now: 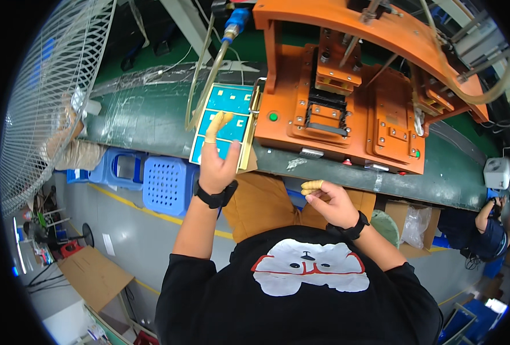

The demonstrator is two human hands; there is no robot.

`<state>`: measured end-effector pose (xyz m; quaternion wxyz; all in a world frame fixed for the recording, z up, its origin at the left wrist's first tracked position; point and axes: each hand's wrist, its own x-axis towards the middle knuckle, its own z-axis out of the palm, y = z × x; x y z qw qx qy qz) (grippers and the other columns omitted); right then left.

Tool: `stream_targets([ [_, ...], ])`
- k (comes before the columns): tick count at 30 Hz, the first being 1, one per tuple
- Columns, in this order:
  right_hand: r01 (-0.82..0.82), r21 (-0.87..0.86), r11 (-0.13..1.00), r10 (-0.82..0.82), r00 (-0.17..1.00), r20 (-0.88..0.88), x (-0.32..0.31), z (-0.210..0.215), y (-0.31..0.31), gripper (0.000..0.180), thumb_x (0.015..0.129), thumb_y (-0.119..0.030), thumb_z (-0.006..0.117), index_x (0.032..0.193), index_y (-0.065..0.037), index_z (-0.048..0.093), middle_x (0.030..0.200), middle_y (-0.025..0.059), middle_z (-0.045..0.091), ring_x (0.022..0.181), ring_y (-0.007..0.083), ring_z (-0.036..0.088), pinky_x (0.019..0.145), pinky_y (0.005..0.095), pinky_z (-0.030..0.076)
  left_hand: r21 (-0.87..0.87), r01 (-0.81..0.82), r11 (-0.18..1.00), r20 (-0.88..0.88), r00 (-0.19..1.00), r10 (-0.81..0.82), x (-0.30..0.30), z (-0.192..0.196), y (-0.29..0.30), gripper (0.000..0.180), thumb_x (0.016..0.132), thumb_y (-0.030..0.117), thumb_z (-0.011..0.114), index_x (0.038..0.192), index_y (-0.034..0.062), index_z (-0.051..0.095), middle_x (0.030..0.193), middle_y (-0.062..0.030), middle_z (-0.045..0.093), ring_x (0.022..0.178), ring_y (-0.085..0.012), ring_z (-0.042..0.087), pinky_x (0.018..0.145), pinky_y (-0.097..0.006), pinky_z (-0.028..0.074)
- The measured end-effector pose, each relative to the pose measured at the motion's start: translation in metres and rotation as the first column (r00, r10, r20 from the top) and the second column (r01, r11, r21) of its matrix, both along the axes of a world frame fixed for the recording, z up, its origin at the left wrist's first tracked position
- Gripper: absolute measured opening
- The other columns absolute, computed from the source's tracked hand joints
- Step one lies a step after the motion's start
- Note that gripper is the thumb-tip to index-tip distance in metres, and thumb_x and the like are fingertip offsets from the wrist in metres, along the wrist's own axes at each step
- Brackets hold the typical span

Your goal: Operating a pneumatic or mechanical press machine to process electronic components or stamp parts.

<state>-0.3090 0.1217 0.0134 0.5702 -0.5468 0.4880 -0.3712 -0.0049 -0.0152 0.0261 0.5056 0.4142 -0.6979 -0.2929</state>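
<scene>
My left hand (219,164) is over a teal sheet (237,99) with pale yellow edges and small light patches. Its fingers, wearing yellow finger cots, stretch across the sheet with the thumb apart. Whether the fingertips touch the surface cannot be made out. My right hand (336,206) hovers above my lap, short of the bench edge. Its cot-covered fingers curl toward the thumb, and anything between them is too small or hidden to name. An orange press fixture (289,129) stands just right of the sheet, with a black-framed nest (326,118) in its left station.
The fixture has a green button (273,117) and an overhead orange arch (347,17). A hose with a blue fitting (236,22) hangs beside the sheet. On the left are a fan guard (59,86) and a blue crate (166,184). Another person (479,230) is far right.
</scene>
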Motion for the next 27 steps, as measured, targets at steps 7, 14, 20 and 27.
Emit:
stream_targets([
  [7, -0.073, 0.239, 0.968, 0.028, 0.982, 0.187, 0.036, -0.034, -0.032, 0.028, 0.103, -0.013, 0.069, 0.127, 0.001, 0.068, 0.11, 0.0046, 0.075, 0.091, 0.0069, 0.067, 0.084, 0.0248, 0.055, -0.046, -0.082, 0.996, 0.577, 0.811, 0.093, 0.043, -0.027, 0.036, 0.042, 0.089, 0.023, 0.079, 0.128, 0.0104, 0.071, 0.14, -0.0131, 0.064, 0.141, -0.038, 0.051, 0.12, -0.052, 0.032],
  [14, -0.184, 0.283, 0.941, 0.092, 0.947, 0.308, 0.103, -0.055, -0.083, 0.026, 0.109, -0.02, 0.062, 0.126, -0.002, 0.067, 0.107, 0.0041, 0.074, 0.093, 0.0102, 0.068, 0.086, 0.0262, 0.056, 0.019, -0.135, 0.991, 0.54, 0.836, 0.103, 0.023, -0.034, 0.054, 0.054, 0.082, 0.027, 0.086, 0.131, 0.0112, 0.07, 0.145, -0.0128, 0.062, 0.145, -0.0387, 0.047, 0.125, -0.058, 0.021],
  [20, -0.07, 0.214, 0.974, 0.005, 0.956, 0.292, 0.134, -0.052, -0.089, 0.026, 0.104, -0.026, 0.069, 0.112, -0.001, 0.071, 0.092, 0.0007, 0.072, 0.08, 0.008, 0.066, 0.072, 0.0244, 0.053, 0.052, -0.134, 0.99, 0.439, 0.893, 0.098, 0.029, -0.025, 0.05, 0.038, 0.083, 0.02, 0.085, 0.118, 0.0111, 0.074, 0.126, -0.0095, 0.074, 0.132, -0.0308, 0.062, 0.121, -0.056, 0.029],
  [27, -0.018, 0.223, 0.975, -0.028, 0.979, 0.2, 0.142, -0.06, -0.09, 0.024, 0.102, -0.024, 0.071, 0.103, -0.001, 0.072, 0.089, 0.002, 0.072, 0.075, 0.008, 0.065, 0.068, 0.0244, 0.052, 0.181, -0.206, 0.962, 0.184, 0.968, 0.173, 0.053, -0.018, 0.017, 0.012, 0.087, 0.008, 0.082, 0.095, 0.0018, 0.077, 0.097, -0.0114, 0.079, 0.089, -0.0231, 0.074, 0.084, -0.034, 0.056],
])
